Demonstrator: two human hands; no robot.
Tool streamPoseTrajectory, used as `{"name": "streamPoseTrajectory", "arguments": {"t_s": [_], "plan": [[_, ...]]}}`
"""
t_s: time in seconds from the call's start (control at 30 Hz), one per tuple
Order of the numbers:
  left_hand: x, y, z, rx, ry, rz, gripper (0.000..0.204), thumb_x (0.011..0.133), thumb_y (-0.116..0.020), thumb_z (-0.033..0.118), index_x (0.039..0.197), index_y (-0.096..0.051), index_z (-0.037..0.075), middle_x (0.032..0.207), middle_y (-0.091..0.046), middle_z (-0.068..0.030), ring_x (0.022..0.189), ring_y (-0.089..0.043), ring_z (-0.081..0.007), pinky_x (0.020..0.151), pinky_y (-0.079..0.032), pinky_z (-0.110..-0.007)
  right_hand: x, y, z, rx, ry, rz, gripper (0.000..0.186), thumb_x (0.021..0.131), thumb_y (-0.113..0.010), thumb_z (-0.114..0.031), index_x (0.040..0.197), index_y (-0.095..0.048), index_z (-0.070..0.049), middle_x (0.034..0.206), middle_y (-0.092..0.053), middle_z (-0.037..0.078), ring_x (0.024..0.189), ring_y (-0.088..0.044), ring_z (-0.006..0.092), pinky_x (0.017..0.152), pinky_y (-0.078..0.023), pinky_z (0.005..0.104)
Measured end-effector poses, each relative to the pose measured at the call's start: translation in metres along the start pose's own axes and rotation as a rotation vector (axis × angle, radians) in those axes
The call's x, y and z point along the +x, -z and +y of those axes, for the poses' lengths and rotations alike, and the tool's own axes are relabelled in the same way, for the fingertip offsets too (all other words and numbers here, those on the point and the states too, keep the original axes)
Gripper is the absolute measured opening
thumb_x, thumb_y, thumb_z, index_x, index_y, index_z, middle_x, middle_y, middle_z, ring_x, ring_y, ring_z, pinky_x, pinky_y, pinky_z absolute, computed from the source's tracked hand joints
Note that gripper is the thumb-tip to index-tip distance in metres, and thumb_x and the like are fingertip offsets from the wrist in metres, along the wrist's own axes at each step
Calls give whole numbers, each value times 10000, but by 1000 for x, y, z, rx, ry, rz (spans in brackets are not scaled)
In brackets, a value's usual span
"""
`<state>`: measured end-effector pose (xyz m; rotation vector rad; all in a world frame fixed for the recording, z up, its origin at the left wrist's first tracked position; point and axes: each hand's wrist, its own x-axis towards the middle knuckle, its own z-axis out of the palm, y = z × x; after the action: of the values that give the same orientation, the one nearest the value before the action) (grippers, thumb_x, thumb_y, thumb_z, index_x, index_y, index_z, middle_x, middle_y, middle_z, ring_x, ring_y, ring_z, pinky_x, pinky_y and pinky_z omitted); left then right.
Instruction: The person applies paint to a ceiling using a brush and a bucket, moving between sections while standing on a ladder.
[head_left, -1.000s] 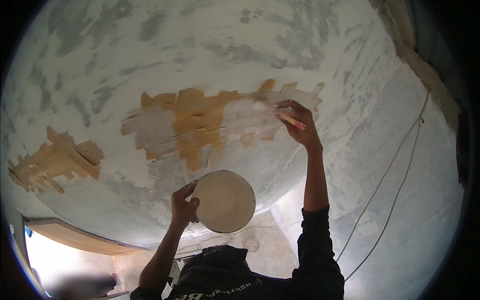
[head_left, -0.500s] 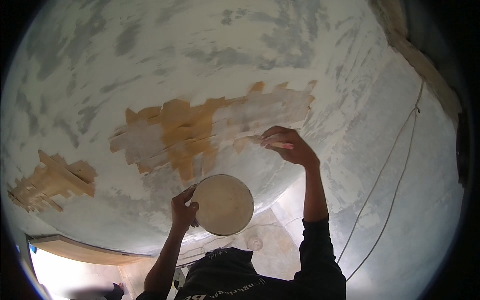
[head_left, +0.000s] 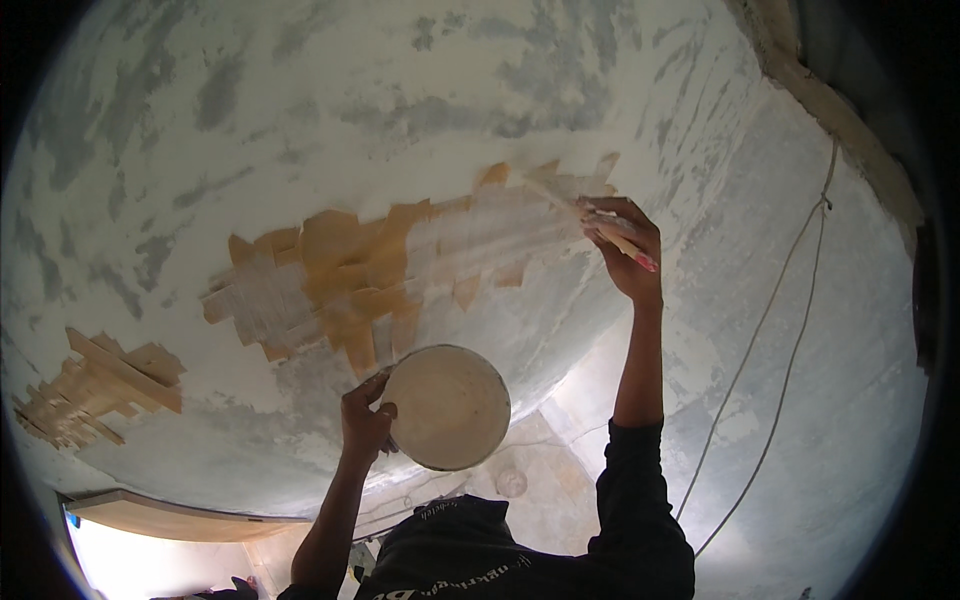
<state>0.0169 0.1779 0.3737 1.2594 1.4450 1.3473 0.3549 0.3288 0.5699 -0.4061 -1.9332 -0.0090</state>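
My left hand (head_left: 368, 422) grips the left rim of a round tub (head_left: 452, 408), thumb over its edge. Pale cream paint or a similar coating shows inside the tub. Higher and to the right, my right hand (head_left: 632, 240) is closed round a paintbrush (head_left: 630, 248) with a wooden handle and a reddish end. The brush's pale head reaches up and left against the wall, over the right part of an ochre patch (head_left: 385, 250). Whitish strokes partly cover that patch, most of all on its right half.
A second ochre patch (head_left: 105, 385) lies at the far left of the blotchy grey-white wall (head_left: 300, 120). Two thin cords (head_left: 760, 385) hang on the right from a rough beam (head_left: 825, 105). A wooden board or ledge (head_left: 180, 518) runs above a bright opening at lower left.
My right hand has moved up and right with the paintbrush, and fresh whitish coating covers more ochre there. The tub stays nearly in place. The view has shifted slightly.
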Motion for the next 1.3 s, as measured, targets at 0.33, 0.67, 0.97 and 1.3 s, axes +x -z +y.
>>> {"name": "streamPoseTrajectory", "arguments": {"t_s": [0.33,0.67,0.97,1.3], "plan": [[-2,3,33,-36,98,-47,608,628,-478,-63,1213,-632,-1,1081,-706,-133,554,-618,-138,375,-458,-264,-37,-30,20,93,-302,-420,251,748,-683,105,957,-687,-34,1003,-661,117,932,-652,274,783,-535,345],[7,2,9,-6,-12,-26,609,625,-469,-74,1203,-643,10,1077,-707,-132,548,-621,-147,379,-469,-269,26,19,9,-83,-17,-111,274,736,-705,105,951,-701,-66,1039,-670,102,978,-660,250,805,-567,336],[4,0,2,-40,43,-35,606,629,-484,-62,1212,-635,7,1092,-698,-148,447,-581,-150,306,-428,-275,-20,24,13,70,-301,-427,195,762,-690,115,902,-693,-21,978,-669,101,947,-658,240,809,-549,317],[2,-11,29,-43,103,-102,638,606,-478,-75,1221,-625,9,1050,-704,-148,424,-572,-160,294,-422,-272,-26,15,54,-29,-138,-227,230,768,-652,120,942,-687,-26,1038,-662,110,955,-655,242,823,-544,338]]}}
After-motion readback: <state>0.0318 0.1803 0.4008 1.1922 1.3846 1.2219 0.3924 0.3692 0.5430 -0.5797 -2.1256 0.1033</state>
